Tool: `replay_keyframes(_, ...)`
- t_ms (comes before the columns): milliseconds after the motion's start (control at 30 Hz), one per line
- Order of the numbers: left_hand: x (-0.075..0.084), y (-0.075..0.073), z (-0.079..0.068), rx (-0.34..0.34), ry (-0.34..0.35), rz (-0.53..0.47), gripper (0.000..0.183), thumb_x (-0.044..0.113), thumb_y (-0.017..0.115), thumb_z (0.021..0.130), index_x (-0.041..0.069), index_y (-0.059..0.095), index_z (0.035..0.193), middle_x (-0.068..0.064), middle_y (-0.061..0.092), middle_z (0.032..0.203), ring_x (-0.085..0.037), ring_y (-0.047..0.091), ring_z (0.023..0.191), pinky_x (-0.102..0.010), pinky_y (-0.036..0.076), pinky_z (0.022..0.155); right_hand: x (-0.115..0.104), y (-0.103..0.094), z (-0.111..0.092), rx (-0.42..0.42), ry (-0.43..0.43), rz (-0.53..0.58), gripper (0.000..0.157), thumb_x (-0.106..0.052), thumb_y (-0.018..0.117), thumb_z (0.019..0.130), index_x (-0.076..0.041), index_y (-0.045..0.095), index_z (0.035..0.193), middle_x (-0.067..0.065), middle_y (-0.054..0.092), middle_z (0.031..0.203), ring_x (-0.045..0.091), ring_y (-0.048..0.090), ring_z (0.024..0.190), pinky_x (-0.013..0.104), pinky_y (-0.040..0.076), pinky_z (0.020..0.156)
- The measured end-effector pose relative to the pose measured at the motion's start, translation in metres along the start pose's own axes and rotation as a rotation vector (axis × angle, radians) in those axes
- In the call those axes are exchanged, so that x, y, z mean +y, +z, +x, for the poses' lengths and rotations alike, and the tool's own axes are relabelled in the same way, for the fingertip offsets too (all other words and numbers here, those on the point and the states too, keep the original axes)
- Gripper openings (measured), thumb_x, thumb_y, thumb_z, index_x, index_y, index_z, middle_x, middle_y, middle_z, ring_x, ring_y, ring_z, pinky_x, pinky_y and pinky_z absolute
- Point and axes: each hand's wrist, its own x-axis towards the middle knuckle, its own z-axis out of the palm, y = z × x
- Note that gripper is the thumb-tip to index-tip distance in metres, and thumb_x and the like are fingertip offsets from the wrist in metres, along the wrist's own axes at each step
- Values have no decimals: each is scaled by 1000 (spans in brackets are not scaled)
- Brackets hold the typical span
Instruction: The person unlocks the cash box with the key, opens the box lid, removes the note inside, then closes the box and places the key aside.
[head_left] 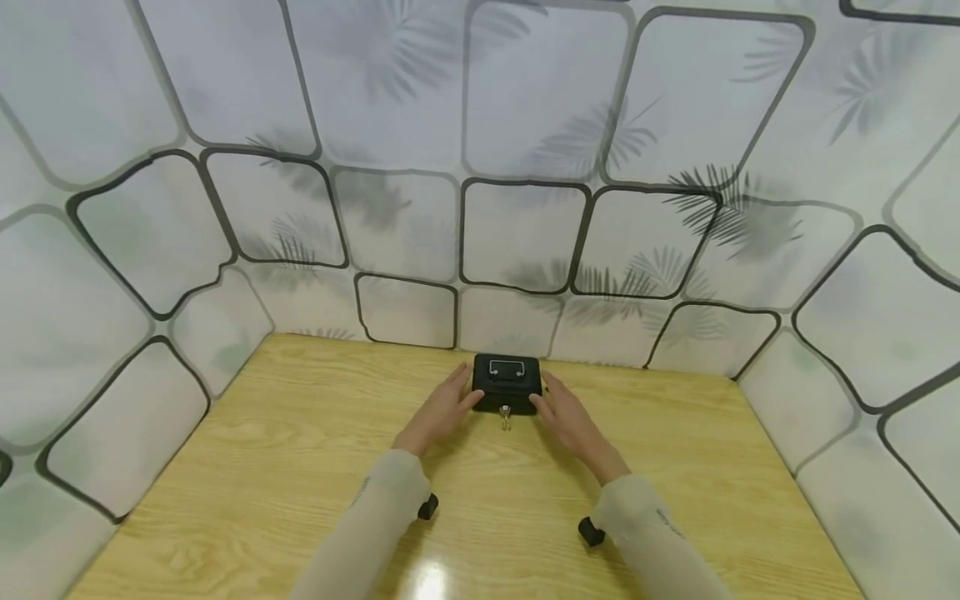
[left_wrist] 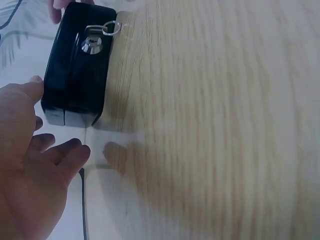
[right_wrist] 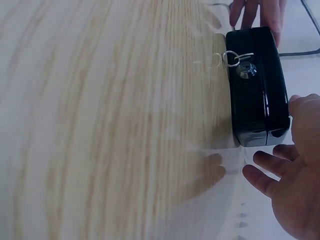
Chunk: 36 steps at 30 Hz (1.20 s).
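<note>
A small black cash box (head_left: 507, 385) with a folded wire handle (head_left: 507, 367) on its lid sits near the table's back edge. Its front has a silver lock with a key and ring (head_left: 506, 415), also plain in the left wrist view as a key ring (left_wrist: 111, 28). My left hand (head_left: 444, 406) is at the box's left side, thumb by the front corner of the lid. On the opposite side lies my right hand (head_left: 566, 417), its thumb likewise by the lid's front corner. Both hands have extended fingers; whether they press the box I cannot tell. The lid is down.
The wood-grain table (head_left: 315, 467) spreads around the box on all sides. Behind it and at both sides stand pale patterned walls (head_left: 405, 312), close to the back of the box. Each sleeve carries a small black wrist device (head_left: 428, 507).
</note>
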Motion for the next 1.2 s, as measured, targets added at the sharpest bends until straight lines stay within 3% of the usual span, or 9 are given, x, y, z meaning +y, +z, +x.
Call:
replay_keyframes(233, 3, 5, 8, -21, -11, -44, 64, 30, 48, 112, 2, 23, 164, -19, 19, 169, -33, 20, 156, -48, 20, 125, 4, 8, 5, 10, -25, -24, 62, -24, 47, 112, 14, 26, 157, 34, 31, 159, 48, 33, 146, 59, 28, 119)
replay_keyframes(633, 8, 1, 11, -54, -30, -52, 66, 30, 50, 111, 1, 21, 163, -20, 19, 168, -33, 21, 155, -47, 21, 124, 1, 9, 5, 8, -9, -21, 61, -23, 48, 112, 14, 27, 156, 33, 31, 160, 47, 34, 146, 59, 30, 119)
replay_keyframes(933, 12, -6, 8, -77, -40, -15, 67, 32, 55, 109, 2, 28, 162, -20, 34, 162, -35, 35, 148, -49, 34, 119, -6, 2, 0, -22, 24, -86, 62, -26, 51, 111, 12, 32, 156, 31, 42, 154, 45, 50, 136, 57, 40, 112)
replay_keyframes(1200, 12, -9, -1, -102, -31, -26, 67, 30, 57, 108, 1, 28, 161, -20, 34, 162, -36, 36, 148, -50, 35, 118, -11, 3, -10, -38, 17, -111, 63, -28, 53, 110, 10, 33, 156, 30, 49, 149, 43, 58, 127, 56, 47, 106)
